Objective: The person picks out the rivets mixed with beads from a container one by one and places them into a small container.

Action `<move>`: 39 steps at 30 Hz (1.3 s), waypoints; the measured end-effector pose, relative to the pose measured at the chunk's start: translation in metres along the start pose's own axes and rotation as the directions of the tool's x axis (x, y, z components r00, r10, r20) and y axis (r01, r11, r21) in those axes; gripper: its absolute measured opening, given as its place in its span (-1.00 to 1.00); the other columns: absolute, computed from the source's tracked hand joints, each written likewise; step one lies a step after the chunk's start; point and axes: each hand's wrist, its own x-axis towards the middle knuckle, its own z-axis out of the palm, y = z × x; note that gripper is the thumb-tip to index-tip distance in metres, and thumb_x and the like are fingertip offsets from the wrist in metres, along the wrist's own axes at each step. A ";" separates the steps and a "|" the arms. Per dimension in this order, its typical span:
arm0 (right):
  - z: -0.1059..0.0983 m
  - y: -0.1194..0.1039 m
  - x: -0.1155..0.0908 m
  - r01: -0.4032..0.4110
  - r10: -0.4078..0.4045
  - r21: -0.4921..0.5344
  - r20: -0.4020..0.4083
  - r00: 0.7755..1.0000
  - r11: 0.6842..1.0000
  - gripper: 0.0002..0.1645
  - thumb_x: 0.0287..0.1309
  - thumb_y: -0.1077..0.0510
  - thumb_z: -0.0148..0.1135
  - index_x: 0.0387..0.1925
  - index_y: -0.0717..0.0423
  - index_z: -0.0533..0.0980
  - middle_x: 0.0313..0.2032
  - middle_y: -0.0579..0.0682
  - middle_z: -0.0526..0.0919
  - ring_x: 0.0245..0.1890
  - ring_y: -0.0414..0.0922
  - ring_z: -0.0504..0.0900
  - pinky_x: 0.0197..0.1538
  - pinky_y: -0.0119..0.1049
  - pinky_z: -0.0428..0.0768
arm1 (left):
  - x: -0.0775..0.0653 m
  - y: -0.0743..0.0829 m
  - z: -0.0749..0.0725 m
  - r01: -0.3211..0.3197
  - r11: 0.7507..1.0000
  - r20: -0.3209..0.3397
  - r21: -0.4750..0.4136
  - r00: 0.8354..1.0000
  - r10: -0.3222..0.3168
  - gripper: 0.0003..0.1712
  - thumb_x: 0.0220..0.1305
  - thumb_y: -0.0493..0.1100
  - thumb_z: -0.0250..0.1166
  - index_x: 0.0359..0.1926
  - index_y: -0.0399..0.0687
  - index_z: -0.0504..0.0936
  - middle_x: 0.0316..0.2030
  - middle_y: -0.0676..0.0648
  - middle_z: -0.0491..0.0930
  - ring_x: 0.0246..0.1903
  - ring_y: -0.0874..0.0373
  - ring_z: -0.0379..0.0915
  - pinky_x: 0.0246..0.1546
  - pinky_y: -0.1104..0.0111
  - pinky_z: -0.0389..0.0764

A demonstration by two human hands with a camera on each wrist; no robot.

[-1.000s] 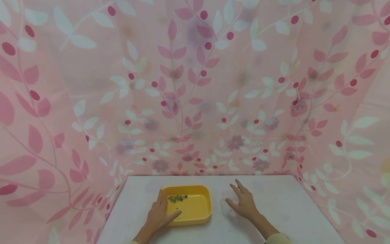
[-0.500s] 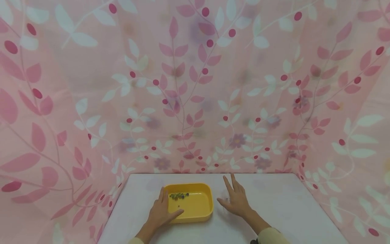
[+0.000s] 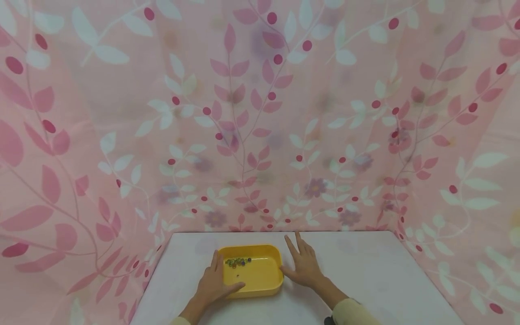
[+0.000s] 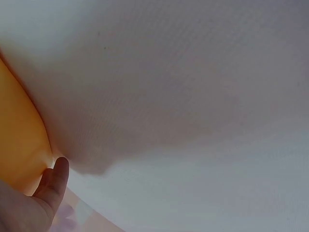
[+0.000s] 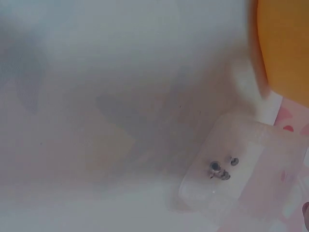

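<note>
Two hands [image 3: 212, 282] [image 3: 305, 267], fingers outstretched, marbles [image 3: 237, 262] in yellow tray [image 3: 262, 276], clear container [image 5: 247, 162] near, floral curtain [image 3: 260, 135] behind

The tray [image 3: 262, 273] looks like smooth moulded plastic, its floor catching a soft highlight. Marbles [image 3: 237, 262] in it have the shiny, see-through look of glass. The container [image 5: 260, 154] appears to be thin plastic, smooth, slightly cloudy and see-through; the small pieces [image 5: 215, 167] inside are glossy, whether metal or glass cannot be told. The tabletop [image 3: 386, 271] looks matt, with a fine cloth-like weave. The curtain [image 3: 260, 113] is thin printed cloth, matt and lightly creased.
</note>
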 end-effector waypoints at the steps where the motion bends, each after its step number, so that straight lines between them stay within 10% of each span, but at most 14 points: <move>1: 0.000 -0.002 0.001 0.003 -0.003 -0.003 0.006 1.000 1.000 0.19 0.05 -0.38 0.31 0.57 -0.11 -0.02 0.57 0.21 -0.20 0.41 0.28 0.20 0.38 0.27 0.17 | 0.000 0.000 0.000 0.001 1.000 0.000 -0.004 1.000 -0.001 0.52 -0.19 0.65 0.29 0.50 -0.37 0.04 0.56 -0.25 -0.15 0.11 -0.29 0.41 -0.14 -0.08 0.59; 39: 0.030 -0.041 0.017 0.101 -0.093 -0.054 0.136 0.986 0.993 0.17 0.10 -0.45 0.21 0.58 -0.30 -0.15 0.59 0.04 -0.40 0.48 0.07 0.11 0.44 0.12 0.17 | 0.002 -0.003 0.003 -0.017 1.000 -0.021 -0.005 1.000 0.017 0.55 -0.17 0.67 0.26 0.50 -0.40 0.00 0.55 -0.28 -0.11 0.09 -0.31 0.43 -0.10 -0.08 0.60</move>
